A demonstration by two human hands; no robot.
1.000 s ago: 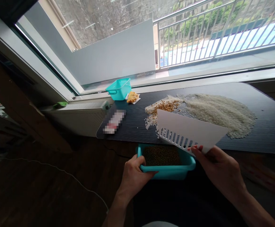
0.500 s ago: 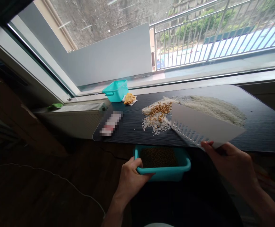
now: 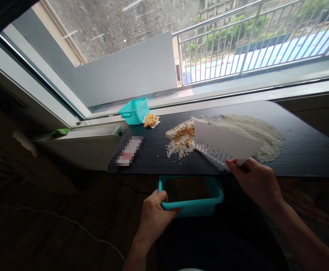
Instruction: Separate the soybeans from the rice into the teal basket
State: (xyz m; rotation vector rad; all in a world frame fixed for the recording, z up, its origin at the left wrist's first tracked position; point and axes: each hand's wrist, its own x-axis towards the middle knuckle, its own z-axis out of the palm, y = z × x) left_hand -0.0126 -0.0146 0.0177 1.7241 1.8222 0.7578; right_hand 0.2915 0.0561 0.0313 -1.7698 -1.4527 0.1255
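Observation:
My left hand point(image 3: 154, 212) grips the near left corner of a teal plastic bin point(image 3: 192, 210), which sits just below the table's front edge. Inside the bin lie many soybeans point(image 3: 187, 188), in shadow. A thin white sheet with a row of slots along one edge point(image 3: 223, 141) is pinched in my right hand point(image 3: 251, 173). The sheet is tilted, its slotted edge facing left and down over the table. At its left end are soybeans mixed with rice point(image 3: 184, 135). Behind and to its right spreads a large heap of white rice point(image 3: 257, 131), partly hidden by the sheet.
The dark table point(image 3: 302, 150) runs along a window. A second teal bin point(image 3: 136, 111) stands at its back left, beside a yellow crumpled item on white paper point(image 3: 151, 120). A blurred-out flat object point(image 3: 129, 151) lies at the left end. A radiator point(image 3: 96, 131) is farther left.
The white sheet in my right hand has moved left, covering more of the soybeans and rice and uncovering some of the rice heap. My left hand keeps its grip on the bin. The view shifted slightly.

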